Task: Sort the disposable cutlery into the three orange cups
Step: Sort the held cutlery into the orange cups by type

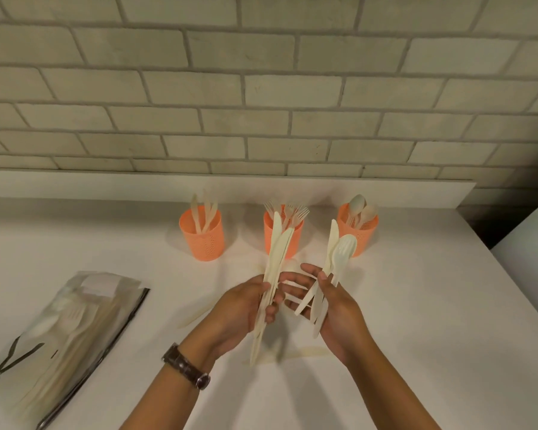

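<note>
Two bundles of cream plastic cutlery fill my grip: my left hand (249, 305) clenches a sheaf of knives (275, 252), and my right hand (334, 305) grasps a mixed spoon-and-knife bunch (342, 248). Beyond them stand three orange perforated plastic cups: the left cup (202, 240) holds knives, the middle cup (296, 243) forks, the right cup (366, 234) spoons.
</note>
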### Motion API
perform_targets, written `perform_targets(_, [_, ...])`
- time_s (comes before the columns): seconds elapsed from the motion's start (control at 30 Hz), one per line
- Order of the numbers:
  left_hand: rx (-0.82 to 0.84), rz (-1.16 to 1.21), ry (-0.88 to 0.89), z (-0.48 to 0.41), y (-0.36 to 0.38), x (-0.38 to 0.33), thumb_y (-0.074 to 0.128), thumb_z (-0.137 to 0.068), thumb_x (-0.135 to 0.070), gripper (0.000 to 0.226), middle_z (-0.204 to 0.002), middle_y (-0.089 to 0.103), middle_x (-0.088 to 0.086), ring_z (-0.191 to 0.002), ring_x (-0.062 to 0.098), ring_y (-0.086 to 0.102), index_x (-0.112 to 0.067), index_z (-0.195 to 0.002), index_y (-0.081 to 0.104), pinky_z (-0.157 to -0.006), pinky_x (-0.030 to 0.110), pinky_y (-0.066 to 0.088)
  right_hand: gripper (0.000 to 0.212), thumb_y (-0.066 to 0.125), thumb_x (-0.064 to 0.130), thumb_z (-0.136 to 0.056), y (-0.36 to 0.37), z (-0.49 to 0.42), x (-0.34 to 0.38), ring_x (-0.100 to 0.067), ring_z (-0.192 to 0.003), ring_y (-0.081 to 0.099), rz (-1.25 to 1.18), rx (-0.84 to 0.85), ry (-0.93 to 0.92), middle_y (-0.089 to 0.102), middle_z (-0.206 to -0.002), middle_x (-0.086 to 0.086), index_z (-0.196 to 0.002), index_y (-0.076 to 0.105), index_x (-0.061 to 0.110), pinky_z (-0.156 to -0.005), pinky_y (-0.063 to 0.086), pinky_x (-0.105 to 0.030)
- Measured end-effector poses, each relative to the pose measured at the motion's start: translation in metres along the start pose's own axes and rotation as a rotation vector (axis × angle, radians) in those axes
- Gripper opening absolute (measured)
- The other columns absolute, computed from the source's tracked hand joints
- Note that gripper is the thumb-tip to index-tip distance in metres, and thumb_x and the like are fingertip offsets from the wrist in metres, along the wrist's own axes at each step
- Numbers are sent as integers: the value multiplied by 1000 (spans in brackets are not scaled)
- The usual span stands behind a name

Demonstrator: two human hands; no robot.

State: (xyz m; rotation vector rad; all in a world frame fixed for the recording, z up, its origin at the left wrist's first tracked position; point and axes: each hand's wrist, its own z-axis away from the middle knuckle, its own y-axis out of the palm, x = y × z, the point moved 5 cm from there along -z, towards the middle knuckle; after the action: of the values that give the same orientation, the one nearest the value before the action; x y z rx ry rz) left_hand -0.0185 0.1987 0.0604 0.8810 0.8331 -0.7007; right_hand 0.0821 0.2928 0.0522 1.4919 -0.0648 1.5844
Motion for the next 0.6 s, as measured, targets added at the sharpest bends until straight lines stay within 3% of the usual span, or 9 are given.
perform_targets(0.13, [-57, -111, 122, -8, -25, -33, 38, -96, -4, 27, -79, 61, -2, -73, 11, 56, -12, -110, 59, -74, 23, 46, 26, 33, 18, -101, -6, -2, -2, -35, -87, 65, -25, -54, 5, 67, -91, -18, -102, 56, 6, -87, 49, -49])
perform_targets(0.23, [-191, -151, 315, -20, -57, -78, 38, -96, 0, 26, -90, 62, 2, -84, 13, 60, -4, -116, 53, -83, 22, 49, 26, 33, 18, -100, -11, -4, -5, -30, -76, 64, -33, -71, 20, 67, -80, -14, -98, 57, 7, -75, 53, -41])
perform_targets(0.3, [-296, -130, 460, -28, -80, -111, 37, -96, 2, 26, -93, 62, 3, -87, 12, 60, -6, -117, 50, -82, 20, 52, 27, 33, 19, -100, -14, -6, -7, -29, -74, 64, -16, -87, 25, 68, -77, -13, -96, 57, 8, -73, 54, -40])
perform_targets(0.4, [-491, -229, 616, -42, -114, -147, 42, -95, -3, 19, -96, 61, -2, -88, 10, 62, -13, -108, 52, -67, 16, 51, 27, 33, 19, -100, -17, -8, -9, -29, -72, 65, 8, -110, 16, 68, -77, -13, -96, 57, 8, -71, 55, -39])
perform_targets(0.5, [-633, -359, 659, -65, -139, -154, 44, -95, -4, 17, -93, 58, -6, -88, 9, 64, -9, -110, 50, -63, 13, 49, 27, 33, 19, -100, -19, -11, -9, -29, -71, 66, 8, -124, 9, 68, -77, -14, -97, 57, 7, -70, 55, -40])
perform_targets(0.6, [-675, -414, 584, -90, -154, -137, 47, -92, -3, 16, -92, 57, -4, -91, 18, 60, -9, -108, 49, -78, 28, 49, 27, 33, 19, -100, -19, -13, -7, -30, -72, 65, 21, -137, -2, 67, -78, -16, -99, 56, 6, -74, 52, -44])
